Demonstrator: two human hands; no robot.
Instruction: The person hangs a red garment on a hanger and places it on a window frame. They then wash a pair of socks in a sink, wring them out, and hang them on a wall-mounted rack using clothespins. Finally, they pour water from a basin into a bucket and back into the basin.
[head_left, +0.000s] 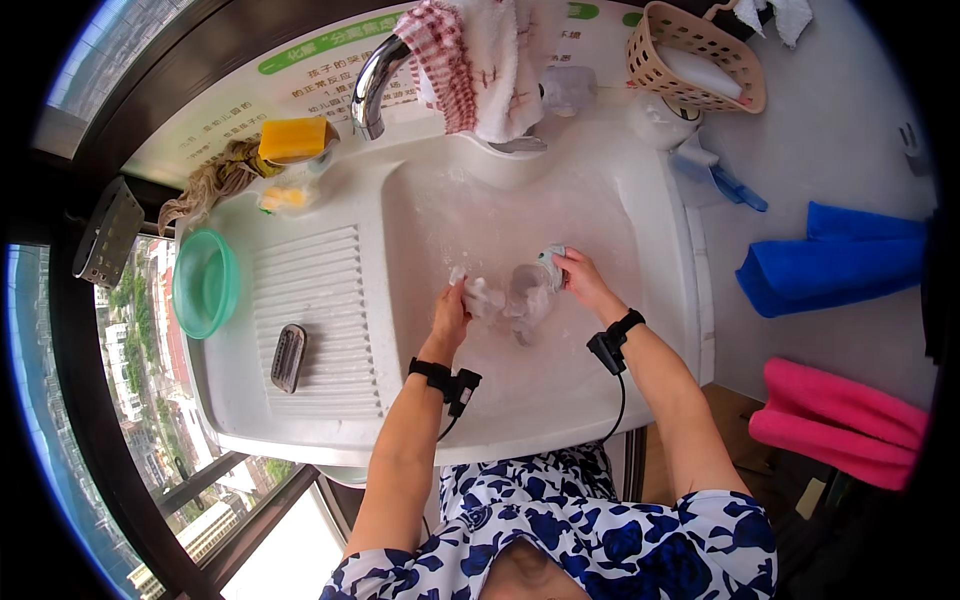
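My left hand (451, 313) pinches one edge of a wet, pale cloth (484, 297) over the sink basin (450, 360). To its right, my right hand (585, 276) grips a grey-green patterned piece of cloth (553, 262) by its upper edge. Greyish wet fabric (529, 296) hangs between the hands and dips into cloudy water. Whether both hands hold the same item I cannot tell. Black straps with small devices sit on both wrists.
A ridged washboard (315, 322) adjoins the basin, with a scrub brush (289, 358) on it. Around stand a green bowl (206, 285), a yellow soap bar (292, 139), a chrome faucet (371, 90) draped with towels (480, 67), a beige basket (697, 67) and hanging blue (832, 262) and pink towels (840, 424).
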